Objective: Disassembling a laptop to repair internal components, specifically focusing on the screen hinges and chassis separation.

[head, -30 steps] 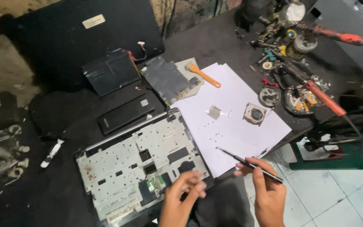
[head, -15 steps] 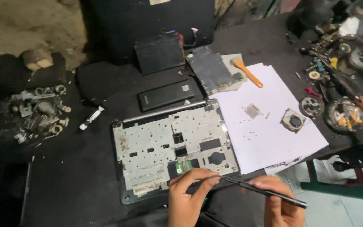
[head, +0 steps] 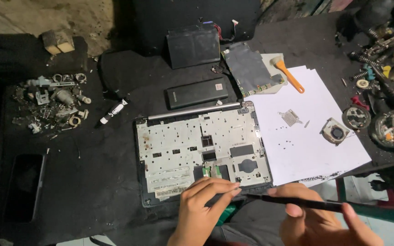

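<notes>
Opened laptop base (head: 201, 150) is lying flat on the dark bench (head: 96, 182), metal inner plate facing up, hinge bar along the far edge. Both hands are working at its near edge, closest to the person.

Left hand (head: 201, 209) is resting on the near edge of the base, fingers curled, fingertips (head: 233, 189) pressing on the lower rim right where the tool tip is meeting it. It isn't gripping anything, just bracing.

Right hand (head: 315, 223) is closed around a thin black pry tool (head: 297, 202), holding it nearly level, tip pointing left and touching the base's near right corner.

Around it: white paper sheet (head: 297, 136) just right of the base with small screws and a fan (head: 336, 132) on it; black battery pack (head: 197, 92) just beyond the hinge; circuit board (head: 251, 70) further back.
</notes>
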